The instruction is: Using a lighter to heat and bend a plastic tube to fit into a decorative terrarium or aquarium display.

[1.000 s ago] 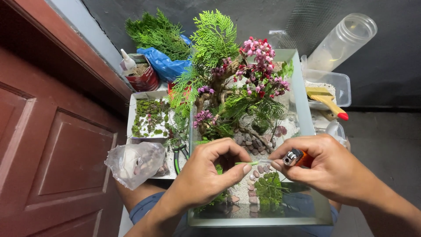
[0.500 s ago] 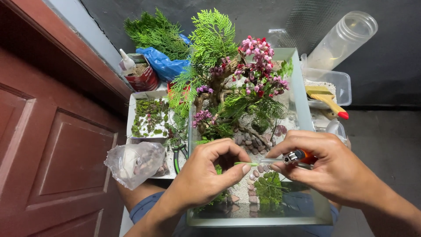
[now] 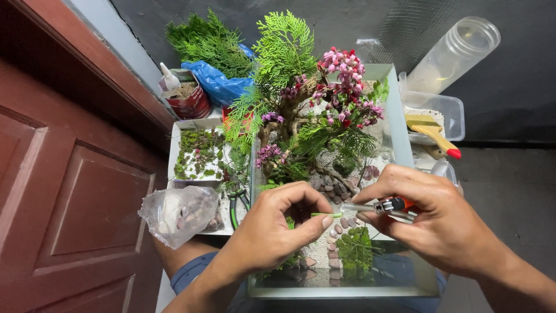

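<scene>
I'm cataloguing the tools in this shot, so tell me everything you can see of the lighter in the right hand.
The lighter is small, with an orange-red body and a silvery metal head. It lies nearly level, head pointing left toward a thin green stem pinched in the left hand. The right hand grips it, fingers arched over the top, thumb beneath, hiding most of the body. Metal tweezers run alongside it in the same hand. It sits above the glass tank, over the pebble path. No flame shows.

The right hand [image 3: 440, 223], with the lighter [image 3: 392, 204] pinched in it, has been drawn slightly upward and rightward, so the gap to the left hand [image 3: 278, 229] has been widened a little. The thin green stem [image 3: 325, 215] at the left fingertips has been left more exposed between the hands.
</scene>
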